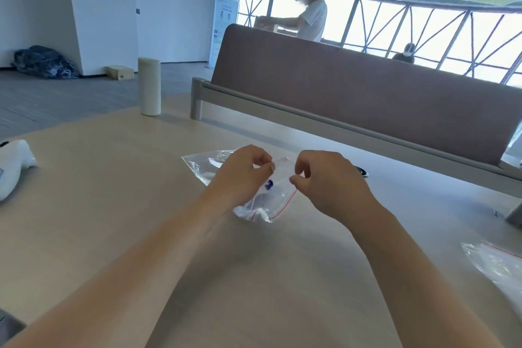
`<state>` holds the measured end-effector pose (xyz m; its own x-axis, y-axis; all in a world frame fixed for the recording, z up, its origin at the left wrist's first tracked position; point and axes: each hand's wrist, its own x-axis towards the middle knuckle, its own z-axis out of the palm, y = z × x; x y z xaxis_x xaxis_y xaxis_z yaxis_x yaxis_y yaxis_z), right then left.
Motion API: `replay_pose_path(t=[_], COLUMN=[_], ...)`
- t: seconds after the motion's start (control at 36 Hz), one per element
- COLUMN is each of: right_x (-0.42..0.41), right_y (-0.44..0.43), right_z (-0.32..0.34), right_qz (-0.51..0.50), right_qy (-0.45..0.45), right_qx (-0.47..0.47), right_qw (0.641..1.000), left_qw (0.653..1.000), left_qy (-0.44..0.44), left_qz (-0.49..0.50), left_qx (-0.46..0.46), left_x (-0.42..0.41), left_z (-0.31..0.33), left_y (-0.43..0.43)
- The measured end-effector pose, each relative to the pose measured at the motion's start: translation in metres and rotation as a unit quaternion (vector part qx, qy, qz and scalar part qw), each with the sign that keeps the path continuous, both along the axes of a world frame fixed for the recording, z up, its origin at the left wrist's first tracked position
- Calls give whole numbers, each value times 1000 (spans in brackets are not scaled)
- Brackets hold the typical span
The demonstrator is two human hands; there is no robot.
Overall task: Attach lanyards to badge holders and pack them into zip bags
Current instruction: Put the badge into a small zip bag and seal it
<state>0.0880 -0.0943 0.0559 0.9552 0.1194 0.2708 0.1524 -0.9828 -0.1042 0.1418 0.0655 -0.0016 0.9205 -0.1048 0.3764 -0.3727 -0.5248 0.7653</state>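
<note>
A pale wood-grain bench (113,192) fills the lower view in an open office with grey floor and a wall of windows beyond. Nearest, two bare forearms reach forward over the bench top. At the right edge lies one clear zip bag with a red line (497,263), well apart from both hands. Between the hands, at the middle of the bench, sits a second clear zip bag (271,200), its red seal strip running from the right hand down toward the near corner; something small and blue shows inside it, along with a white piece, too blurred to name. The left hand (243,175) is curled nearly closed, thumb and forefinger pinched on the bag's upper edge, its wrist lying over the bag's left part. The right hand (324,178) is likewise curled, fingertips pinched together at the bag's right edge, touching the plastic. A third clear bag or sheet (203,162) spreads flat behind the left hand. At the left edge rests a white object (14,169), partly cut off. Farther back stands one pale upright cylinder (149,86), then a brown partition panel (353,93), with two people behind it.
</note>
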Motion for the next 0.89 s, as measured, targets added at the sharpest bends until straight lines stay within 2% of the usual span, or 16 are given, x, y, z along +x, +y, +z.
replay_pose_path(t=[0.11, 0.25, 0.39, 0.47, 0.61, 0.75, 0.89], right_x=[1, 0, -10, -19, -37, -59, -80], right_y=[-8, -16, -16, -14, -10, -6, -9], right_z=[-14, -40, -47, -47, -39, -32, -24], right_qz=[-41, 1, -9, -13, -26, -32, -16], right_qy=[-32, 5, -53, -55, -45, -38, 0], right_qx=[23, 99, 142, 124, 66, 28, 56], right_qw=[998, 995, 988, 991, 996, 998, 998], left_qw=[1000, 998, 994, 989, 976, 962, 972], left_qy=[14, 41, 37, 34, 77, 65, 50], left_qz=[-13, -50, -66, -61, -72, -63, -10], left_qx=[9, 11, 78, 134, 189, 258, 231], left_x=[-4, -17, -36, -49, -70, -86, -97], left_z=[6, 13, 14, 13, 6, -1, 2], left_y=[2, 10, 21, 30, 48, 59, 61])
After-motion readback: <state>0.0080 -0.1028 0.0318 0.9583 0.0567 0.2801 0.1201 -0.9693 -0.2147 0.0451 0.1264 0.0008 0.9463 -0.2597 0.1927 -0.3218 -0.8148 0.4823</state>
